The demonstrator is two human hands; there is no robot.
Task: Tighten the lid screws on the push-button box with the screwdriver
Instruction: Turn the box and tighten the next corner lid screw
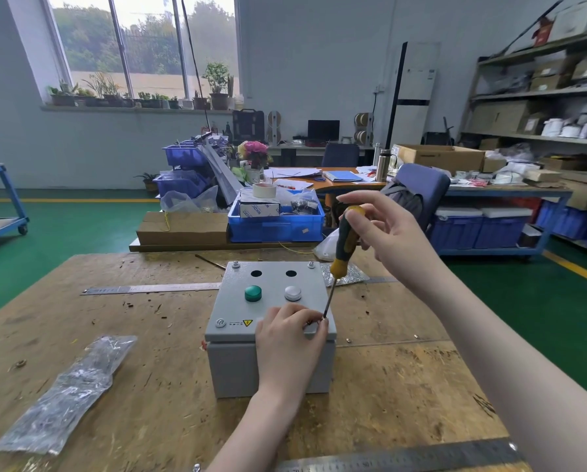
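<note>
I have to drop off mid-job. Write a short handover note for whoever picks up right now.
Right hand grips the screwdriver, tip at the near-right lid corner.
Left hand pinches at that corner screw, resting on the push-button box.
Screws sit in the near-left, far-left and far-right corners; tightness cannot be judged.
Left: drive this screw, then check the other three.
</note>
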